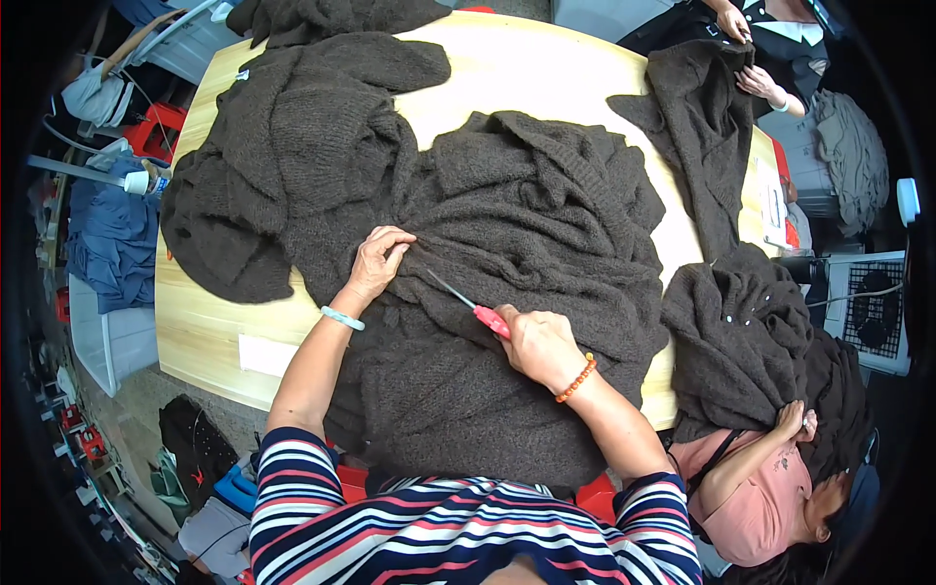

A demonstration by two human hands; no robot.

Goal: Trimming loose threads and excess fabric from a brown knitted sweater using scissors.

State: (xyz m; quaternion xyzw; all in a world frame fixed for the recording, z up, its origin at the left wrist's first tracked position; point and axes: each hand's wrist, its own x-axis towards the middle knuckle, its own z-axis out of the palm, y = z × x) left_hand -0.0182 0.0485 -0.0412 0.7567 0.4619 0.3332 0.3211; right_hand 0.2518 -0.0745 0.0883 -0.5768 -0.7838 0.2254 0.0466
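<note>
A dark brown knitted garment (526,214) lies bunched in front of me, its lower part hanging towards my lap. My left hand (378,261) pinches a fold of it, drawing creases that fan out to the right. In my right hand (541,343) is a slim tool with a red handle (490,320) and a thin metal shaft; its exact kind is unclear. The shaft's tip points up and left towards the pinched fold, a short way from my left fingers.
More dark brown knitwear (292,146) covers the left of the wooden table (526,68). A co-worker's hands (756,83) hold a garment at the far right; another person in pink (751,487) handles one at the near right. A white bin (122,336) with blue cloth stands left.
</note>
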